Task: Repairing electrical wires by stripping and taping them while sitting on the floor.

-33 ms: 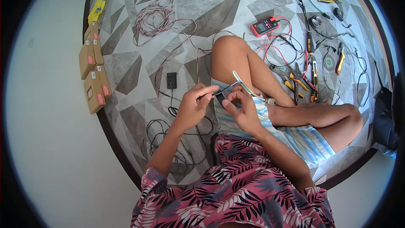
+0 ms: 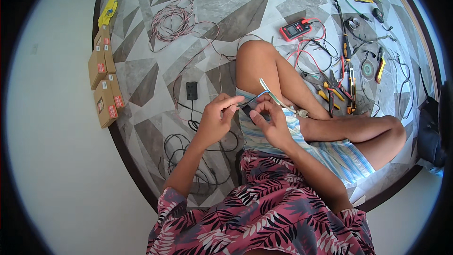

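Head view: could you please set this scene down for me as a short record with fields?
Left hand: pinching a thin dark-and-blue wire
Right hand: holding a small black piece, kind unclear
Beyond the right hand: a white-and-green strip
Floor, left: black rectangular block with a cord; brown cartons along the wall
Floor, right: red-and-black meter; yellow-and-black pliers
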Action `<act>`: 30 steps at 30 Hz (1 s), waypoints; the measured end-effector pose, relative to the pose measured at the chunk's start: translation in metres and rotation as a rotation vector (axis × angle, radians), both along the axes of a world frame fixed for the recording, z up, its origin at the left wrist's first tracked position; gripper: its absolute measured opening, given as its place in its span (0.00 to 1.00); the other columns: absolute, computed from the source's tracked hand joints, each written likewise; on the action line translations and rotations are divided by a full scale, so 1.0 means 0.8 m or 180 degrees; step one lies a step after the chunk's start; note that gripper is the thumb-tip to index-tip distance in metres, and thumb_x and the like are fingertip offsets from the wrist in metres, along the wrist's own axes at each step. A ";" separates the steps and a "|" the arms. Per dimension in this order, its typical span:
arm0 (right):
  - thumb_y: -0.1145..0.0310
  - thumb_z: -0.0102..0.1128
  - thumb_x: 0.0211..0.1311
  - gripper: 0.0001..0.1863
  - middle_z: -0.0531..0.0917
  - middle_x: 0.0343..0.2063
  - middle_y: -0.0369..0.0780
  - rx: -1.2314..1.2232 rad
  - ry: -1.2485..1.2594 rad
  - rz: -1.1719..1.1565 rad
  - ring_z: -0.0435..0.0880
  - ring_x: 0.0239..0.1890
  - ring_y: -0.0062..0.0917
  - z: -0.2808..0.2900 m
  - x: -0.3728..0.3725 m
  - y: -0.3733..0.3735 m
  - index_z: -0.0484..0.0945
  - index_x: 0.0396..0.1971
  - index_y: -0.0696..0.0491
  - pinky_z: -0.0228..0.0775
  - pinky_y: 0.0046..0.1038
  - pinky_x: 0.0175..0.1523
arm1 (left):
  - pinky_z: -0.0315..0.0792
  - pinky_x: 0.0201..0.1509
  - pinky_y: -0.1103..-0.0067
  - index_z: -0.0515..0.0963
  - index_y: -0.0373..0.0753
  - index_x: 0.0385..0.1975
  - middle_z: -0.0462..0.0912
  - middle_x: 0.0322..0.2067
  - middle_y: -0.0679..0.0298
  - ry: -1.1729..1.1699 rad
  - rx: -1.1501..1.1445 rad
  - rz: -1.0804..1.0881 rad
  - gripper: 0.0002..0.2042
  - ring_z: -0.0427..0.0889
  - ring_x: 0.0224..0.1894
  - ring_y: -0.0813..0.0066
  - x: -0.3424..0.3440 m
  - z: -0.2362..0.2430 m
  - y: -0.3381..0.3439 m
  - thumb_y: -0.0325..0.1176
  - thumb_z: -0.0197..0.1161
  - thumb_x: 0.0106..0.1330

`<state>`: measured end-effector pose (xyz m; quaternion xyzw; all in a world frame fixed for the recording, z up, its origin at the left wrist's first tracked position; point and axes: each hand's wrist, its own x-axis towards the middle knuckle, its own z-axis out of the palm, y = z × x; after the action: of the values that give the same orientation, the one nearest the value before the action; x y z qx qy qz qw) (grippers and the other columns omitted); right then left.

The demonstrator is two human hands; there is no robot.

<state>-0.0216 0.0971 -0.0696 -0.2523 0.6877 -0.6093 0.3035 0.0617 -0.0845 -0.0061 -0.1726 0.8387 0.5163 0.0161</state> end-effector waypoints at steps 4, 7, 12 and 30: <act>0.73 0.69 0.62 0.10 0.77 0.44 0.41 -0.0566 -0.0919 -0.0214 0.75 0.45 0.22 -0.003 0.002 -0.003 0.74 0.30 0.59 0.68 0.25 0.52 | 0.71 0.37 0.80 0.82 0.35 0.51 0.81 0.36 0.59 -0.0208 -0.0125 -0.0184 0.13 0.78 0.33 0.73 -0.007 0.004 0.001 0.25 0.61 0.68; 0.71 0.70 0.62 0.12 0.79 0.45 0.42 -0.0682 -0.1007 -0.0142 0.76 0.40 0.18 -0.007 0.002 -0.005 0.74 0.29 0.60 0.69 0.21 0.44 | 0.72 0.35 0.77 0.84 0.35 0.47 0.82 0.33 0.57 -0.0092 -0.0180 -0.0210 0.11 0.79 0.31 0.70 -0.011 0.006 -0.001 0.28 0.64 0.67; 0.70 0.71 0.61 0.14 0.79 0.47 0.41 -0.0774 -0.1347 -0.0005 0.75 0.41 0.16 0.003 -0.003 -0.002 0.77 0.40 0.61 0.70 0.21 0.45 | 0.72 0.32 0.72 0.86 0.35 0.39 0.83 0.27 0.55 -0.0391 -0.0659 -0.0235 0.10 0.81 0.26 0.59 -0.017 0.005 -0.006 0.33 0.68 0.63; 0.50 0.75 0.46 0.34 0.78 0.33 0.41 0.0296 -0.0907 0.0690 0.77 0.34 0.26 -0.023 -0.027 -0.021 0.77 0.43 0.65 0.71 0.28 0.40 | 0.73 0.36 0.67 0.84 0.31 0.33 0.84 0.26 0.55 0.0122 -0.0861 0.0151 0.08 0.81 0.29 0.55 -0.025 -0.034 0.003 0.17 0.61 0.55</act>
<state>-0.0429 0.0805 -0.0878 -0.2218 0.6340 -0.5701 0.4730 0.0419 -0.0820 -0.0334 -0.1832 0.8965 0.4019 -0.0355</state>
